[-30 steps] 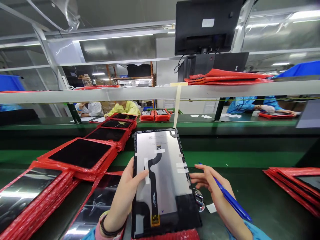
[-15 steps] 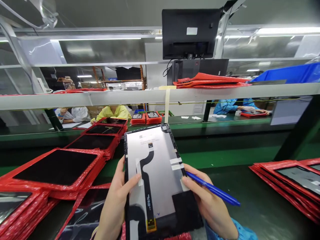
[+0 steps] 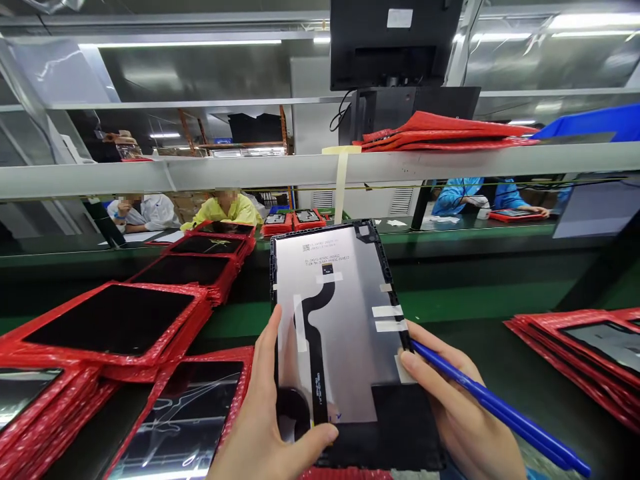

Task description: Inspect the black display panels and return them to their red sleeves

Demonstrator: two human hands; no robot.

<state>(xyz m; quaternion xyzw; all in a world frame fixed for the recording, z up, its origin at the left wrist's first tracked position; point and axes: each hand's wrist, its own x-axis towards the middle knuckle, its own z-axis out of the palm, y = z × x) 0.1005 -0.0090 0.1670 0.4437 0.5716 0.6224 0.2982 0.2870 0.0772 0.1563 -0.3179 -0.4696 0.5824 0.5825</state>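
Observation:
Both hands hold a tablet display panel (image 3: 345, 333) upright, its silver back facing me, with a black flex cable and white tape strips on it. My left hand (image 3: 270, 427) grips the panel's left edge, thumb laid across its lower part. My right hand (image 3: 455, 407) holds the right edge with the thumb on the face, and a blue pen (image 3: 500, 407) is tucked between its fingers, pointing right.
Stacks of screens in red bubble bags (image 3: 115, 327) fill the left of the green conveyor belt (image 3: 465, 300). More red-bagged panels (image 3: 590, 347) lie at right. A shelf rail (image 3: 310, 170) with a monitor (image 3: 390, 40) runs overhead. Other workers sit beyond.
The panel has been raised closer to my face. My right hand came from open beside it to gripping its right edge. My left thumb slid down to the panel's lower part.

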